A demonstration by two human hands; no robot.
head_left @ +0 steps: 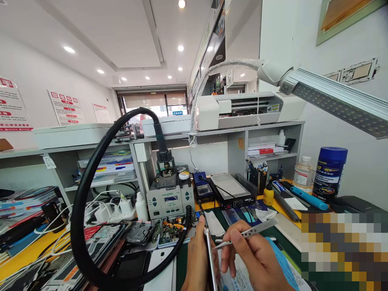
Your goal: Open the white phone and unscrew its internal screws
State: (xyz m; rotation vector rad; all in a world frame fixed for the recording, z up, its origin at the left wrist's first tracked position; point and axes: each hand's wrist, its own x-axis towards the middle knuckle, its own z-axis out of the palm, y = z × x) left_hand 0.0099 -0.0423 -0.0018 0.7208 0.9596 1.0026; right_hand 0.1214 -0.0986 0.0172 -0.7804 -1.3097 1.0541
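Note:
My left hand [195, 258] is closed around a thin phone-like device [209, 256], held nearly edge-on so that its metal rim faces me. Which part of it faces right I cannot make out. Between the thumb and fingers of my right hand [253, 254] is a pair of metal tweezers [260, 228] with holes along the arm. Their tips point left, close to the device's right side; whether they touch it is unclear. Beneath my right hand lie printed papers [233, 277] and a blue sheet [280, 258].
A hot-air station [170, 200] stands ahead, its black hose [80, 194] looping down in front on the left. Phones and a tray of small parts [172, 230] lie left of my hands. A flat heating plate [232, 190], yellow bottle [268, 195] and blue-capped can [330, 173] stand right.

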